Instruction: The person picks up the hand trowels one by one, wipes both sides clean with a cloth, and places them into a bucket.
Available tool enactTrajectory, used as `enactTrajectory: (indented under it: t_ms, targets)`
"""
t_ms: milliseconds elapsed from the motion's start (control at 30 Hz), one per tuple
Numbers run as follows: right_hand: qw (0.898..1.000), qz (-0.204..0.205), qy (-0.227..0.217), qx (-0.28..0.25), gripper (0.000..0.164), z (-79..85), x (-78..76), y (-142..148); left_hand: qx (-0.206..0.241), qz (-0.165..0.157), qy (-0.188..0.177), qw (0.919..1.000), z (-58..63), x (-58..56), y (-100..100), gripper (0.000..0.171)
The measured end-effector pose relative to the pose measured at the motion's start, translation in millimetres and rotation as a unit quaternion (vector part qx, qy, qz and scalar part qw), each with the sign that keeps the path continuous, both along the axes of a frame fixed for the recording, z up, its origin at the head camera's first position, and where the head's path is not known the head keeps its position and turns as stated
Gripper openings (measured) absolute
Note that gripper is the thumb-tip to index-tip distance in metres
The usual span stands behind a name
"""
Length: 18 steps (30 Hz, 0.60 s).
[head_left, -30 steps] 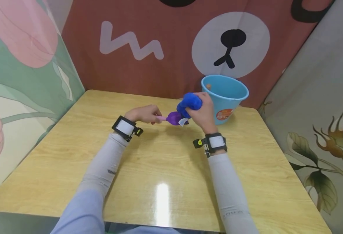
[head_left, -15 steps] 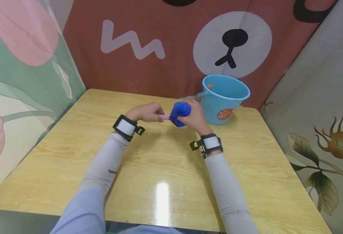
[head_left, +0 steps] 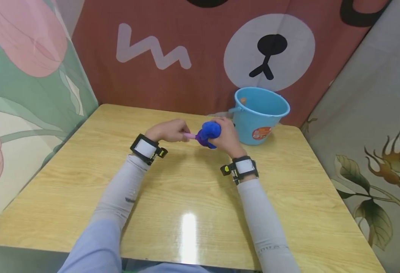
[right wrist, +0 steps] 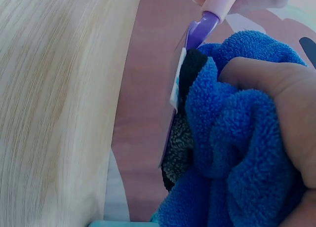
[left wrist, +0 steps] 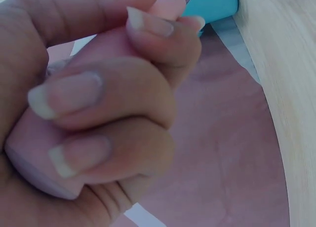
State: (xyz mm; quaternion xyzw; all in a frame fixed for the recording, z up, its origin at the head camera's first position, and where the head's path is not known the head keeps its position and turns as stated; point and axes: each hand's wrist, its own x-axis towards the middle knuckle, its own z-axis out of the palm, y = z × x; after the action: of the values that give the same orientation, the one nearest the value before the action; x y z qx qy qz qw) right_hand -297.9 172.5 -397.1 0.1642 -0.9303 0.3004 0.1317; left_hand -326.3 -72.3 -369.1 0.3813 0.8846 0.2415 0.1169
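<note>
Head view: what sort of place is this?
Likely a makeshift recording corner: a wood-grain table with a bear-print backdrop behind it and flower-patterned sheets either side, plus black wrist straps on the person.

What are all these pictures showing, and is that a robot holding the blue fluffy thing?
No robot here, just a person's own left hand and right hand. The wide picture comes from a camera on the person's head, looking forward and down. The two close-up pictures come from little cameras worn on the wrists, one for each hand. The left hand grips the pink handle of a purple tool. The right hand holds that blue fluffy thing, a bunched-up cloth, against the tool's purple end. A light blue bucket stands on the table.
</note>
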Motion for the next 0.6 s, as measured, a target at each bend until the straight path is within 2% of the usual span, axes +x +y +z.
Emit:
enactTrajectory:
  t_ms: [200, 600]
  targets:
    - [1.0, -0.005, 0.009, -0.003, 0.062, 0.7, -1.9, 5.2, 0.003, 0.003, 0.014, 0.9999, 1.1, -0.8, -2.4, 0.013]
    - [1.0, -0.01, -0.004, -0.017, 0.061, 1.1, 0.4, 11.9, 0.017, 0.008, 0.004, 0.9998, 5.3, -0.5, -12.0, 0.011]
